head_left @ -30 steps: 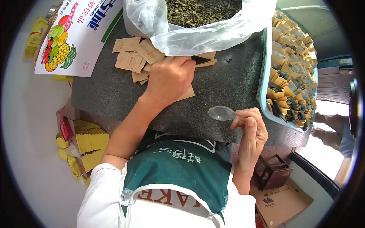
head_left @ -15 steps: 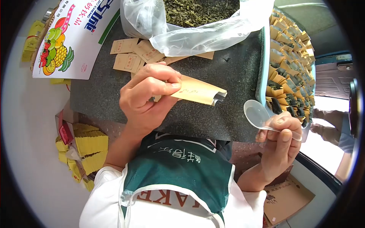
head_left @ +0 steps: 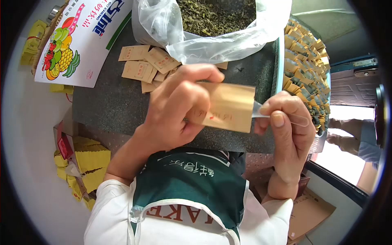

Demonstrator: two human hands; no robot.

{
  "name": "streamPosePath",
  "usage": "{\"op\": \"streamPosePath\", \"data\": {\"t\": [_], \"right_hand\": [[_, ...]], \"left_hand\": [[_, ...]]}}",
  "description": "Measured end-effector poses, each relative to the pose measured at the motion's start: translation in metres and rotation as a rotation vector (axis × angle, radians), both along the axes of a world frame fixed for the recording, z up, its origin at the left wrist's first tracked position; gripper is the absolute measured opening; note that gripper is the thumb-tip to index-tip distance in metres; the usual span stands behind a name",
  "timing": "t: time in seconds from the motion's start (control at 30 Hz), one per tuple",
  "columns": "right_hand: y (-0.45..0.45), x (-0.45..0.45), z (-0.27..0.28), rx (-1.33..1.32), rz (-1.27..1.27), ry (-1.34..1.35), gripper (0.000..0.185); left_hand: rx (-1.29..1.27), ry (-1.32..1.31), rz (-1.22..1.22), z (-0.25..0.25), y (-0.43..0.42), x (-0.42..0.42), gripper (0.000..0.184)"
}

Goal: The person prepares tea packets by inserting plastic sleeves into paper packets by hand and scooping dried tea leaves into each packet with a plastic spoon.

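Note:
My left hand (head_left: 177, 106) is closed on a small brown paper packet (head_left: 232, 104), held sideways above the dark table with its mouth toward the right. My right hand (head_left: 288, 126) pinches a clear plastic spoon (head_left: 301, 119) by its handle. The bowl of the spoon is hidden inside the packet's mouth, so its contents cannot be seen. Just beyond both hands, dried tea leaves (head_left: 216, 18) fill a clear plastic bag (head_left: 228, 49). Flat brown packets (head_left: 139, 70) lie in a loose pile behind my left hand.
At the right stands a light blue basket (head_left: 279, 65) crowded with upright filled packets (head_left: 306, 57). A printed fruit carton (head_left: 81, 49) is at the back left of the speckled dark table (head_left: 102, 106). Yellow packets (head_left: 92, 159) lie low at the left; a person's legs (head_left: 347, 134) show at far right.
My right hand has moved left, bringing the spoon's bowl into the packet. My left hand has turned the packet so its printed face shows wider.

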State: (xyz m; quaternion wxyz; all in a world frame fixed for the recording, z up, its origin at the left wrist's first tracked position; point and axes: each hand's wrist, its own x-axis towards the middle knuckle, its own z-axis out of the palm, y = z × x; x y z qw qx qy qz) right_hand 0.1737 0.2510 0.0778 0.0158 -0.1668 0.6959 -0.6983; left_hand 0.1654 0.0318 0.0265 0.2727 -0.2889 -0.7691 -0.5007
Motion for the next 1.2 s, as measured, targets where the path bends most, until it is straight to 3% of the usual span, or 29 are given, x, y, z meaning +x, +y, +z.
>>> {"op": "streamPosePath", "data": {"t": [0.1, 0.23, 0.3, 0.33, 0.37, 0.4, 0.57, 0.63, 0.7, 0.77, 1.1, 1.2], "right_hand": [[-0.003, -0.020, 0.017, 0.121, 0.097, 0.231, 0.007], [-0.015, -0.055, 0.044, 0.413, 0.084, 0.504, 0.010], [-0.020, -0.073, 0.048, 0.367, 0.102, 0.462, 0.006], [-0.023, -0.081, 0.053, 0.241, 0.121, 0.133, 0.013], [-0.026, -0.090, 0.058, 0.110, 0.142, -0.195, 0.020], [-0.026, -0.102, 0.053, -0.003, 0.187, -0.300, 0.028], [-0.033, -0.133, 0.041, -0.143, 0.283, -0.346, 0.027], [-0.038, -0.140, 0.043, 0.188, 0.140, -0.194, 0.025], [-0.040, -0.149, 0.039, 0.268, 0.106, -0.097, 0.023], [-0.043, -0.156, 0.038, 0.518, 0.080, 0.183, 0.022], [-0.046, -0.196, 0.029, 0.184, 0.107, -0.202, 0.024], [-0.052, -0.197, 0.030, 0.292, 0.079, -0.159, 0.025]], "left_hand": [[0.030, -0.063, 0.022, 0.006, 0.002, -0.017, 0.044], [-0.085, 0.014, 0.098, 0.036, -0.003, -0.046, 0.055], [-0.213, 0.002, 0.054, 0.039, -0.010, -0.064, 0.068], [-0.167, 0.029, 0.029, 0.039, -0.013, -0.073, 0.057], [-0.166, 0.050, 0.037, 0.037, -0.014, -0.080, 0.057], [-0.071, 0.006, 0.042, 0.034, -0.014, -0.087, 0.051], [0.118, -0.078, 0.032, 0.030, -0.018, -0.108, 0.037], [0.086, -0.020, 0.065, 0.023, -0.021, -0.122, 0.037], [0.054, 0.034, 0.094, 0.014, -0.022, -0.134, 0.036], [0.051, 0.035, 0.109, 0.005, -0.021, -0.144, 0.036], [0.291, -0.157, 0.023, -0.008, -0.024, -0.156, 0.038], [0.368, -0.238, -0.023, -0.009, -0.027, -0.159, 0.035]]}}
